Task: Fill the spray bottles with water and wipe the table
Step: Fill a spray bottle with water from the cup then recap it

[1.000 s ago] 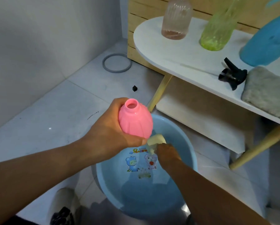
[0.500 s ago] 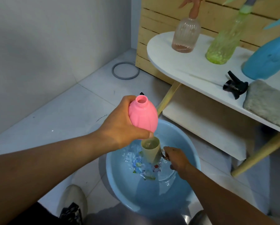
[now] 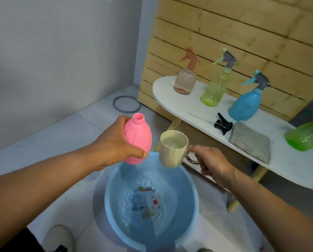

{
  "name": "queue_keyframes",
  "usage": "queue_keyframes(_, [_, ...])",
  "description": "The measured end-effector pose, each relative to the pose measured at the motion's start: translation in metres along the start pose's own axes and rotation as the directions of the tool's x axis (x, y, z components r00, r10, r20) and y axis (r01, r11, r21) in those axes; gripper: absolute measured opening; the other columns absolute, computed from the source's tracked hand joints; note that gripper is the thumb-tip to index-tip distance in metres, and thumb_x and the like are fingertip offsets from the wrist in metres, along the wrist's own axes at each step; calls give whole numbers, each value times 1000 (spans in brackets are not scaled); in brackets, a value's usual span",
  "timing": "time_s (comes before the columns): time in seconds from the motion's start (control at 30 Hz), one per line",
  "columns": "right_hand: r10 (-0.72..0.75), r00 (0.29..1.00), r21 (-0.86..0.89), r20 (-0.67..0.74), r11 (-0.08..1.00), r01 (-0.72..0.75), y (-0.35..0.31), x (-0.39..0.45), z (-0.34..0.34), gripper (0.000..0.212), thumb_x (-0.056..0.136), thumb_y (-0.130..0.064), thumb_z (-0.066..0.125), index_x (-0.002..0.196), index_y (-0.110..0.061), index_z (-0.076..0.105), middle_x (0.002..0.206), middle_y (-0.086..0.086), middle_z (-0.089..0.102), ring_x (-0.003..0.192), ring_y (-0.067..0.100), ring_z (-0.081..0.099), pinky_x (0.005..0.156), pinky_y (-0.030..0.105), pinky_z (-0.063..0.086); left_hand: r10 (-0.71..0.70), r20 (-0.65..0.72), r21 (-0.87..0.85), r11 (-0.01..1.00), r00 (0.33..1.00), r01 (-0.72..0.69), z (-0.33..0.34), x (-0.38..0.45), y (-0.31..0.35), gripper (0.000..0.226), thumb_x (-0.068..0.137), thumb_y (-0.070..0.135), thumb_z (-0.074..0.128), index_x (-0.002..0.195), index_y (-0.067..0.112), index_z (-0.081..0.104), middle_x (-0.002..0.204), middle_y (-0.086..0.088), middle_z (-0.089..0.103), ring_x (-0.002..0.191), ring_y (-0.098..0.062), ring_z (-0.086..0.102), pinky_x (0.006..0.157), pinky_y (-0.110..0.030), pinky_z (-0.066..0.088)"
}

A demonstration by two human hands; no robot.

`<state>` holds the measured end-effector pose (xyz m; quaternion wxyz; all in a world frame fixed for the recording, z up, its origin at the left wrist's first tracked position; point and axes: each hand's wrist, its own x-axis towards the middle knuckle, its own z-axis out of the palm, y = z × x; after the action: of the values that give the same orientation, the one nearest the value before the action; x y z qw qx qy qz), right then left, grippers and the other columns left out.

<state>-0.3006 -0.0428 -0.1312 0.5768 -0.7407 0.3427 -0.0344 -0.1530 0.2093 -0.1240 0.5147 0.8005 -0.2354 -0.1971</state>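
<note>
My left hand grips an open pink bottle without its sprayer, held above the blue basin of water on the floor. My right hand holds a cream cup by its handle; the cup is upright, full of water, just right of the bottle. On the white table stand a peach spray bottle, a yellow-green spray bottle and a blue spray bottle. A black sprayer head and a grey cloth lie near the table's front edge.
A green bottle lies at the table's right end. A wooden slat panel backs the table. A grey ring lies on the tiled floor by the wall. A shoe shows at the bottom left.
My right hand has lifted the cup out of the basin, now full of water, up beside the pink bottle. The left hand raised the bottle slightly. The view tilted upward.
</note>
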Motion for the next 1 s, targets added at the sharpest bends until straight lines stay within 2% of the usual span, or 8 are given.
queue_keyframes(0.13, [-99,994,-14,-52,995,98,-47,-22,-12,52,85,-43,72,41,-25,52,51,-8,31,45,10,25,42,21,25,-14,70,33,999,997,11,5,-12,-2,96,55,22,99,129,41,41,113,14,57,100,-9,59,65,-26,53])
queue_keyframes(0.3, [-220,966,-45,-134,975,216,-81,-39,-23,58,85,-40,75,43,-24,39,48,-7,27,41,11,23,38,19,23,-11,129,55,998,992,4,13,-19,-4,99,52,30,99,129,45,39,118,15,55,105,-12,59,72,-30,58])
queue_keyframes(0.4, [-265,952,-38,-155,964,263,-89,-42,-23,54,83,-40,76,50,-25,36,51,-2,25,44,13,21,42,21,23,-2,140,73,997,990,-8,18,-20,-6,98,51,33,98,127,48,38,116,17,54,101,-9,58,68,-24,55])
queue_keyframes(0.53, [-337,928,-75,-158,941,329,-92,-46,-19,47,81,-41,78,57,-18,45,51,-3,28,46,13,23,41,20,24,9,144,79,997,990,-21,22,-19,-8,98,51,34,97,128,48,37,117,19,54,102,-9,58,65,-20,53])
queue_keyframes(0.73, [-396,905,-160,-159,914,372,-89,-47,-11,54,83,-39,77,45,-22,43,49,-9,30,50,8,26,55,29,26,38,133,148,987,990,-58,28,-20,-10,94,54,31,97,127,46,39,113,22,53,96,-2,56,55,-8,45])
queue_keyframes(0.8, [-416,895,-197,-164,902,384,-88,-48,-10,53,82,-41,78,46,-22,44,50,-8,32,51,9,26,51,26,27,48,132,162,984,990,-70,30,-21,-12,93,55,30,97,127,46,39,114,21,53,96,-2,56,57,-9,44])
queue_keyframes(0.87, [-440,881,-225,-172,888,400,-87,-48,-11,52,82,-42,78,48,-21,44,50,-7,31,50,10,25,43,21,24,53,138,169,983,989,-76,32,-21,-12,94,56,29,97,128,45,39,117,20,52,100,-6,56,63,-17,48])
queue_keyframes(1.0, [-483,860,-273,-164,860,431,-84,-51,-11,49,81,-44,79,53,-19,48,51,-6,30,48,11,24,39,18,22,52,155,171,982,987,-79,33,-20,-13,96,57,30,98,131,44,37,120,19,50,106,-10,54,69,-22,52])
